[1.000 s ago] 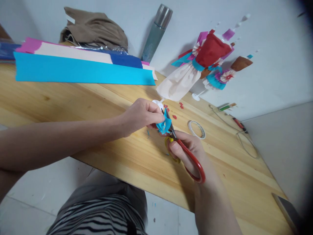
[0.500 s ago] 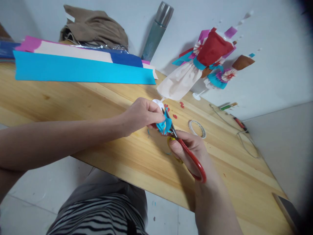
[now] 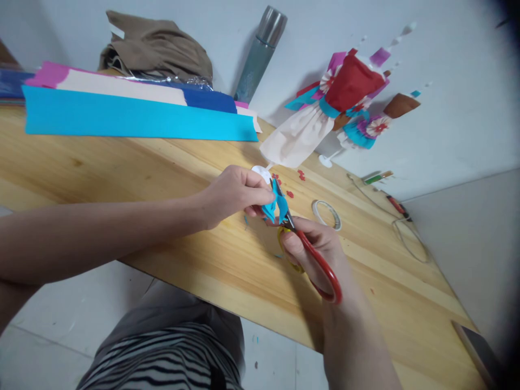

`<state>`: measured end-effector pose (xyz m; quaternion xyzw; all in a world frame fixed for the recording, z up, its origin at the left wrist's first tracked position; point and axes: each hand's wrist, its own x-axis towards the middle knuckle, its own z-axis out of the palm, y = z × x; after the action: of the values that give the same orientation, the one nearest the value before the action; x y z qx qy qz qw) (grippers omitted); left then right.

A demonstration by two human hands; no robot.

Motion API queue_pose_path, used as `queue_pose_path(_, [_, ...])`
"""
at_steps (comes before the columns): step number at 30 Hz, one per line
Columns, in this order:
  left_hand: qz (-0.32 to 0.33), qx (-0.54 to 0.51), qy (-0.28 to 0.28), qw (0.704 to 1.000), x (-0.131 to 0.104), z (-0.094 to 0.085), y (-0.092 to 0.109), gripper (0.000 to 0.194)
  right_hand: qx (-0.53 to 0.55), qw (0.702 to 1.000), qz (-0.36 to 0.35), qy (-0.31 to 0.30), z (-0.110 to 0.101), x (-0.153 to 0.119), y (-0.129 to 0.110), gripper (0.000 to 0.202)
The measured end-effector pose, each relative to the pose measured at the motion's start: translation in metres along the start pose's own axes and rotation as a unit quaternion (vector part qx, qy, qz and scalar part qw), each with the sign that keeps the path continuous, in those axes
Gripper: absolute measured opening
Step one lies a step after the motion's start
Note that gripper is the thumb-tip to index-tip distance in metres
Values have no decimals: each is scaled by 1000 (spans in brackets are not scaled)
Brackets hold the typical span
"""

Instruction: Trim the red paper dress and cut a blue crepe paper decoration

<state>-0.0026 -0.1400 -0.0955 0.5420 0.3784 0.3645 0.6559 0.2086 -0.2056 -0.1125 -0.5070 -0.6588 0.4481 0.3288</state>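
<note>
My left hand (image 3: pixel 239 189) pinches a small folded piece of blue crepe paper (image 3: pixel 268 209) just above the wooden table. My right hand (image 3: pixel 312 244) is closed around scissors (image 3: pixel 319 264) with red and yellow handles. Their blades point away from me and lie against the blue paper, part of which hangs on the right side of the blades. Fingers of both hands partly hide the paper. Small red paper pieces (image 3: pixel 301 175) lie on the table just beyond the hands.
Blue crepe paper (image 3: pixel 138 115) lies folded at the back left, before brown cloth (image 3: pixel 162 46). A flask (image 3: pixel 260 57) stands by the wall. Paper dresses on stands (image 3: pixel 300 138) are at the back right. A tape roll (image 3: pixel 327 215), a cable (image 3: pixel 406 244) and a dark flat object (image 3: pixel 473 346) lie rightward.
The blue paper at the blades has parted into a left piece and a right strip. Both hands stay in nearly the same place.
</note>
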Motion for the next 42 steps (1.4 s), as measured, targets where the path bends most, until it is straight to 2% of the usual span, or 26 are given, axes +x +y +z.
queue_pose_path(15, [-4,-49,-10,999,-2,2,1,23,1,1000,6,11,1,0,2,46])
queue_pose_path(42, [-5,-39,-6,999,0,1,-1,24,17,1000,0,10,3,0,5,51])
